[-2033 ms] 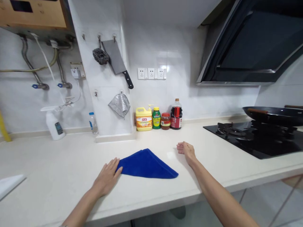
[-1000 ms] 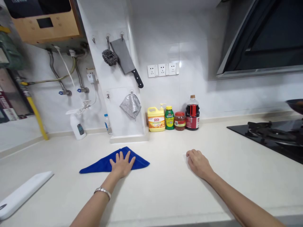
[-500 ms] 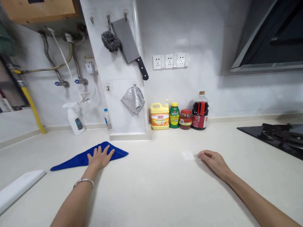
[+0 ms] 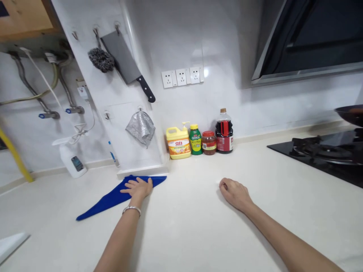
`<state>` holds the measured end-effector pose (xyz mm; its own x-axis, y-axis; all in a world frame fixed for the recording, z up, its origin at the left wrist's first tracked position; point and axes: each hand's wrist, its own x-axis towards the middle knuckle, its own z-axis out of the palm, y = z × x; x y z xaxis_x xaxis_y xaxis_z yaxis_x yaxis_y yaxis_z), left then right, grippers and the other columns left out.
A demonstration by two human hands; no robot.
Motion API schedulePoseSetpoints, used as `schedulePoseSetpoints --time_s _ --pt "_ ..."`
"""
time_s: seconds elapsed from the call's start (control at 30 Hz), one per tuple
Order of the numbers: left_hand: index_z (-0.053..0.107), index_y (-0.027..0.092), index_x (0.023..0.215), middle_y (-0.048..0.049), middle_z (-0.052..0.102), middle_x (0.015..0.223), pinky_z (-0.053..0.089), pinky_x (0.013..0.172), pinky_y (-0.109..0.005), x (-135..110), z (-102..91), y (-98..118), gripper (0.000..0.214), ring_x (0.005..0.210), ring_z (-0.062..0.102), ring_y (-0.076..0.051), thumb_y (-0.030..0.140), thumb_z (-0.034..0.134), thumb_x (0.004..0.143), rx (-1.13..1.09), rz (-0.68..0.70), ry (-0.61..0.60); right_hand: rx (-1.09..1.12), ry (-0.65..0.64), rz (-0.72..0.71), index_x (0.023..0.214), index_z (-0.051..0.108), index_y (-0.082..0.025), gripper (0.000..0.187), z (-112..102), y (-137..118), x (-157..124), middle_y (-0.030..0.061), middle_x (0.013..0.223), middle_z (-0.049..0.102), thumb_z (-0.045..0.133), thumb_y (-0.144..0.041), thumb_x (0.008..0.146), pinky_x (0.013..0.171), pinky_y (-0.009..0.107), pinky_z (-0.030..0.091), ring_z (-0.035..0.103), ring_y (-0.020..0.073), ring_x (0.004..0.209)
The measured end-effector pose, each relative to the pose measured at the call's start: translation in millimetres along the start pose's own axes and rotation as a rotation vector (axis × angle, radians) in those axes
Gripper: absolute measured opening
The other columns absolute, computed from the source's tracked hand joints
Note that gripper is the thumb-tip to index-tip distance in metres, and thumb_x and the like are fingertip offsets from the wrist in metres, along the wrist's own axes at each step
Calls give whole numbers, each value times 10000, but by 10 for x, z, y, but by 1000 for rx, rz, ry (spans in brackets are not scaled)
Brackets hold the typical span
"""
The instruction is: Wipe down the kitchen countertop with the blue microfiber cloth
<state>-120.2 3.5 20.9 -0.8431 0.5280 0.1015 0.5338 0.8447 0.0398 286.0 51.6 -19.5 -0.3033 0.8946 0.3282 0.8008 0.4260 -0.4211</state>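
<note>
The person's left hand (image 4: 138,187) lies flat on a blue cloth (image 4: 110,198), palm down, with the fingers stretched out and a little apart. It presses on the cloth and does not grip it. A silver bracelet (image 4: 131,208) sits on the left wrist. The cloth is on the pale worktop (image 4: 198,230), folded to a long pointed shape. Its wide end is under the hand, just beside the foot of the white wall column (image 4: 141,170), and its narrow tip points to the lower left.

The right hand (image 4: 234,192) rests on the bare worktop, well apart from the cloth. Its fingers are curled in loosely and it holds nothing.

At the back, against the tiled wall, four containers stand in a row, close to each other: a yellow detergent bottle (image 4: 178,143), a green bottle (image 4: 194,139), a jar with a red lid (image 4: 209,142) and a dark sauce bottle (image 4: 224,131). Above them three wall sockets (image 4: 181,77) are fixed. On the column hang a steel scourer (image 4: 101,59), a cleaver (image 4: 124,64) and a silver-grey rag (image 4: 141,127). A white spray bottle (image 4: 70,158) stands left of the column. At the right a black gas hob (image 4: 323,155) is set in the worktop, with the edge of a dark pan (image 4: 350,114) over it and the extractor hood (image 4: 312,37) above.
</note>
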Motion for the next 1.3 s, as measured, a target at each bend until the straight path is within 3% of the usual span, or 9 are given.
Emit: schedulePoseSetpoints --time_s 0.17,0.33,0.5,0.63,0.83,0.93,1.07,1.3 --pt "284 6 1503 -329 208 1549 127 1036 -795 -340 5 550 819 1427 165 -519 563 201 908 16 143 -31 -16 8 -19 941 599 -250 198 6 -5 11 3 972 698 405 -288 936 649 286 261 610 189 869" --pt "280 72 1520 -271 235 1567 137 1099 -722 -678 -8 677 803 1450 168 -460 597 178 921 22 411 -27 -14 10 -11 949 615 -255 206 0 -8 24 8 980 705 413 -297 934 658 292 268 619 196 868" --pt "253 202 1542 -140 171 1619 116 1180 -602 -1005 -59 460 736 1495 104 -332 618 159 941 15 712 -68 21 -2 14 932 649 -263 230 -25 -14 43 16 973 713 423 -299 920 658 293 279 623 200 867" --pt "254 244 1541 -95 138 1626 78 1206 -554 -1406 -108 279 711 1502 63 -279 628 164 950 3 894 -79 72 5 35 924 675 -261 237 -33 -17 54 31 933 719 442 -296 898 651 289 290 626 206 848" --pt "202 235 1553 -121 87 1626 47 1201 -586 -2145 -194 37 755 1499 11 -293 667 133 938 -26 1037 -114 128 17 20 885 697 -250 236 -38 19 61 36 891 724 465 -291 878 644 279 313 629 207 836" --pt "175 240 1556 -123 54 1627 36 1195 -606 -2404 -245 -113 784 1495 -21 -304 696 105 922 -54 1064 -137 173 16 -5 889 707 -248 234 -36 79 63 25 892 729 480 -300 870 655 269 341 628 193 836" --pt "181 274 1552 -93 53 1629 38 1192 -620 -2515 -297 -371 751 1495 -16 -303 692 136 929 -73 1090 -174 250 0 -55 876 714 -231 250 -27 174 75 15 878 734 478 -314 864 686 249 396 631 166 814" --pt "259 348 1525 -35 139 1622 109 1199 -604 -2358 -226 -865 658 1494 89 -310 654 274 943 -117 1055 -134 335 -9 -103 849 720 -204 307 -27 254 105 24 857 734 452 -355 844 740 261 447 635 171 797"
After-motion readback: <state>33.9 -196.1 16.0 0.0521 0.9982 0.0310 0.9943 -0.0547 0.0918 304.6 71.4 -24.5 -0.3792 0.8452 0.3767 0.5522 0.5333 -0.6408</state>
